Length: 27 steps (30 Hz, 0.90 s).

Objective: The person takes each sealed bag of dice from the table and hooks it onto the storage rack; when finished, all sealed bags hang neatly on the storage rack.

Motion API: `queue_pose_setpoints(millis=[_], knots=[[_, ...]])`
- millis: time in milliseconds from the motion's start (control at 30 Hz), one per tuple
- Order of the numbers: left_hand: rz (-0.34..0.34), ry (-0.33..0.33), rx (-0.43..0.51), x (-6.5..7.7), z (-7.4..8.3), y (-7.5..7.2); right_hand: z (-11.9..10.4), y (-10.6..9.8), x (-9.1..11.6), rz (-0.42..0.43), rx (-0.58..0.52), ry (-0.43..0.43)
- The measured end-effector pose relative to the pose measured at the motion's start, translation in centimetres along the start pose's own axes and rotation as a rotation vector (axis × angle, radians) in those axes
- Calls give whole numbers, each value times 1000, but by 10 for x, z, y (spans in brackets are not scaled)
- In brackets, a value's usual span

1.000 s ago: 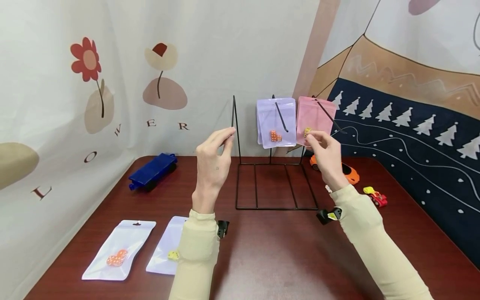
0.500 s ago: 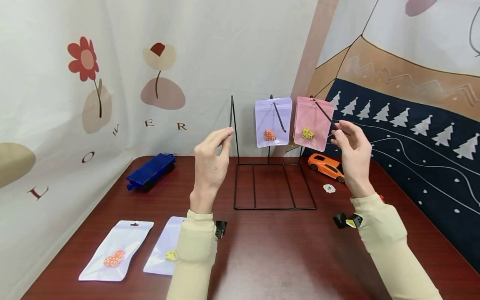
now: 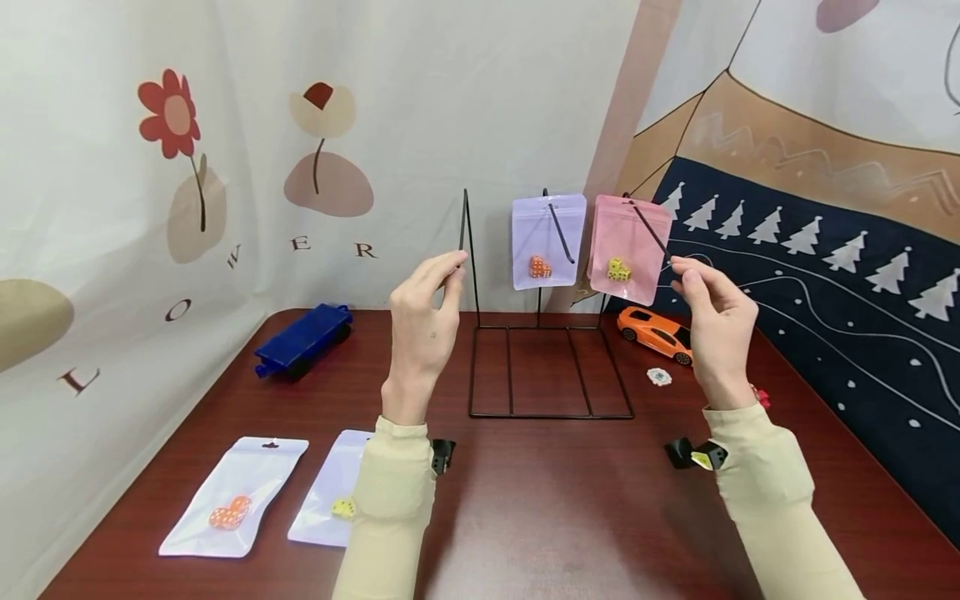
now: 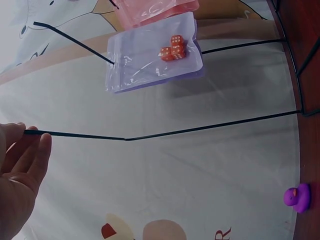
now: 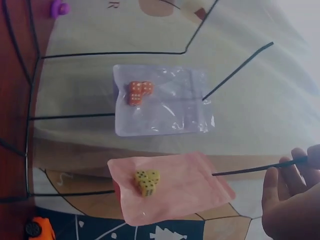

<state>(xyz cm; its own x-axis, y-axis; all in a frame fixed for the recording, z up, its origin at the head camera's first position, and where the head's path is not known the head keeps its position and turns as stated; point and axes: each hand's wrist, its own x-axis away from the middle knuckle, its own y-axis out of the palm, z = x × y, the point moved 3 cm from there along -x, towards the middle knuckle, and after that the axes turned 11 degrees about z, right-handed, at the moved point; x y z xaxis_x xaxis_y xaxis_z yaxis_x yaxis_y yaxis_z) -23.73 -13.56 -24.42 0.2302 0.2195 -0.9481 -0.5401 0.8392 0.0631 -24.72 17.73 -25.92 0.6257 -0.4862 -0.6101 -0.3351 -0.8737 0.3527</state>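
A black wire rack [image 3: 551, 416] stands on the table with hooks pointing forward. With fingertips and thumb, my left hand [image 3: 425, 329] pinches the tip of the bare left hook [image 4: 82, 135]. On the right side, my right hand [image 3: 722, 329] pinches the end of the right hook [image 5: 255, 170]. A pink zip bag [image 3: 606, 229] with yellow dice hangs from that right hook, slightly tilted. From the middle hook hangs a purple zip bag [image 3: 528, 233] with orange dice; another purple bag shows behind it in the left wrist view.
Front left on the table lie a white zip bag [image 3: 251, 475] with orange dice and a purple zip bag [image 3: 333, 471] with yellow dice, partly behind my left sleeve. A blue toy wagon [image 3: 303, 337], an orange toy car [image 3: 652, 332], a poker chip [image 3: 659, 377] and a purple rubber duck [image 4: 301, 198] surround the rack.
My right hand has moved right, from the lower part of the pink bag to the right hook's tip, uncovering the yellow dice. The left hand has stayed on its hook.
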Motion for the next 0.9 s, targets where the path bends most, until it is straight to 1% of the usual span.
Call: queue_pose_setpoints(millis=[133, 233, 400, 567, 700, 800, 900], knots=[[17, 17, -12, -1, 1, 0, 2, 0, 3, -14, -33, 4], [28, 25, -18, -1, 3, 0, 2, 0, 2, -23, -23, -7], [47, 40, -31, -5, 8, 0, 2, -2, 0, -17, -9, -13], [41, 52, -71, -7, 15, -6, 2, -3, -3, -13, -4, -8], [1, 66, -122, -3, 18, -16, 1, -4, -4, -17, -25, 14], [-47, 50, -135, 3, 19, -26, 1, -4, -4, -23, -40, 23], [-104, 25, -150, 11, 20, -41, 2, -2, -1, -35, -48, 30]])
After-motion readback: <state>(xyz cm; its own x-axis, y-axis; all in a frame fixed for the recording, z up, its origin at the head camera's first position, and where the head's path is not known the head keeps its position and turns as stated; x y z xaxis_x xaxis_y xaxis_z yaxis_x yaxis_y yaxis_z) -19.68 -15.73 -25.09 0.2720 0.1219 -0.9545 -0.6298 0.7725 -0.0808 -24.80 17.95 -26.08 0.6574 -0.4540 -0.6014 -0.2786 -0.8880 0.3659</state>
